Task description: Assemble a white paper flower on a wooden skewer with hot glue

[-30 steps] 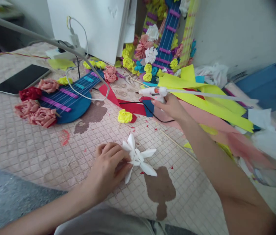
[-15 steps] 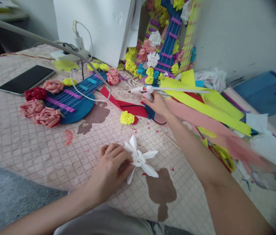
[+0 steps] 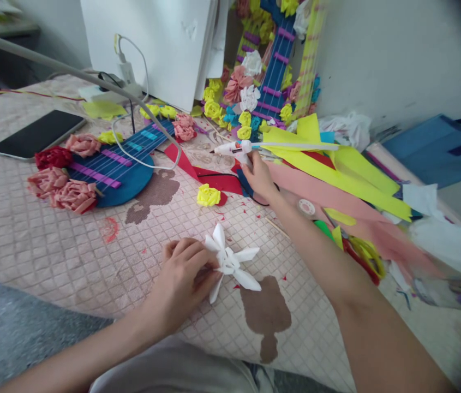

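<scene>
We pinch the white flower (image 3: 230,263) in our L hand (image 3: 187,275), glue gun (image 3: 230,148) in our R hand (image 3: 259,177).
Our L fingers close on the flower's left side, over the quilted cloth (image 3: 165,232), near its front edge; our R hand's wrapped round the gun's handle, nozzle to the left, near a red strip (image 3: 226,184). We've a yellow rosette (image 3: 208,195) approx. btwn gun & flower, blue paper guitar (image 3: 134,183) farther L.
</scene>
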Motion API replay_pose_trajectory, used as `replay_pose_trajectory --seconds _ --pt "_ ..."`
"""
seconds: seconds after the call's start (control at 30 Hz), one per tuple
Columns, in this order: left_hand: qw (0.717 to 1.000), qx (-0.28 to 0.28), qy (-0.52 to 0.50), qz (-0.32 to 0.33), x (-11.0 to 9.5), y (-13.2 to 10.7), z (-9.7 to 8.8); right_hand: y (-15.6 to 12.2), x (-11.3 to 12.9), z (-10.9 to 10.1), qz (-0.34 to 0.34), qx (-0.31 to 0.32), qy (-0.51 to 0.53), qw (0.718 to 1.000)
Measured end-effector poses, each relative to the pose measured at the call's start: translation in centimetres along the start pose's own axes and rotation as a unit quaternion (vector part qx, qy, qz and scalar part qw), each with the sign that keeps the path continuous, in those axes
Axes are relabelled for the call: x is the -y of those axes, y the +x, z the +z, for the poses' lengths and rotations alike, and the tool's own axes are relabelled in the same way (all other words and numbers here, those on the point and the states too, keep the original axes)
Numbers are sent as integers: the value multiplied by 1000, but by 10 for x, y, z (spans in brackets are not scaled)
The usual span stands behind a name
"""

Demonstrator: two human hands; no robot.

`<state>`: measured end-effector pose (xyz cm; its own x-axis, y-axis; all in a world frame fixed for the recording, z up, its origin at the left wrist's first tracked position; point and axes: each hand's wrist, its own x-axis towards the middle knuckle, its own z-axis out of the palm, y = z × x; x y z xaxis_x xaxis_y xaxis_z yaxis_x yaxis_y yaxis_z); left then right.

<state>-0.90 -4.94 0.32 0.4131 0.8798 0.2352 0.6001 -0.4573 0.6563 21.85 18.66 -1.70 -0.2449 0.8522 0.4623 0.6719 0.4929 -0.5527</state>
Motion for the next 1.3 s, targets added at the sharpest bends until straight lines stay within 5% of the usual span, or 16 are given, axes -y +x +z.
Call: replay_pose_trajectory --seconds 0.9,1.1,1.3 --pt "1000 -7 0 -1 1 -1 0 -10 10 -15 -17 -15 -22 999" --pt "1000 -8 5 -2 1 -2 1 -72 73 -40 -41 -119 -37 991" --pt "1000 -13 8 -4 0 -2 1 -156 152 -48 -13 55 35 998"
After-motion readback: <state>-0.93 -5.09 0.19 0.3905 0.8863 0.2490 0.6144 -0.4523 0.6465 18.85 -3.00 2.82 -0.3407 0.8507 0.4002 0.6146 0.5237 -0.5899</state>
